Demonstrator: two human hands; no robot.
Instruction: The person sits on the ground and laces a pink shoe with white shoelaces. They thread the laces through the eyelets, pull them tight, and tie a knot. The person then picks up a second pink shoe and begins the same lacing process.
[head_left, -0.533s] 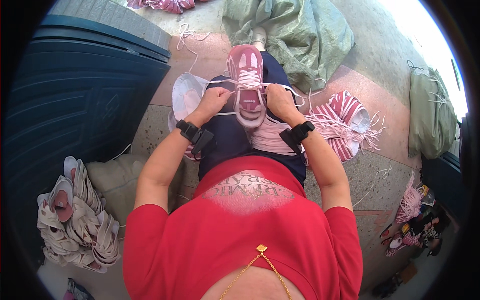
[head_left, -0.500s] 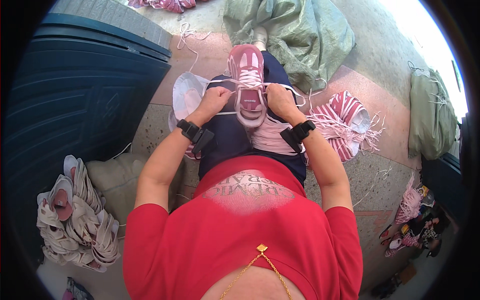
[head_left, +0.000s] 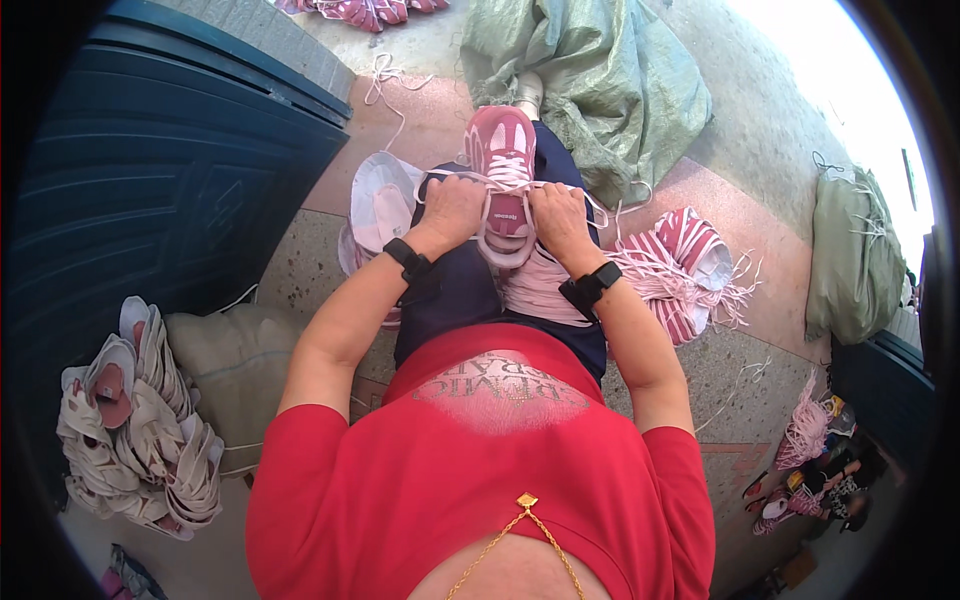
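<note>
A pink and white shoe upper (head_left: 503, 135) rests over my lap, toe pointing away and tongue showing. White shoelace (head_left: 510, 176) crosses its front. My left hand (head_left: 455, 208) is closed at the upper's left eyelet edge, with lace at its fingers. On the opposite edge my right hand (head_left: 560, 213) is closed too, and a lace loop trails out to its right. The fingertips of both hands are partly hidden, so their exact hold on the edge is unclear.
Stacked pink striped uppers (head_left: 685, 260) with hanging laces lie right of my legs. Pale uppers (head_left: 380, 200) sit left. A green woven sack (head_left: 600, 90) lies ahead, another bulging sack (head_left: 855, 255) stands far right. A blue door (head_left: 180, 190) and piled pale uppers (head_left: 140, 430) are left.
Both hands have moved in close against the shoe upper's sides; earlier they pulled lace ends farther out. The whole view has shifted slightly.
</note>
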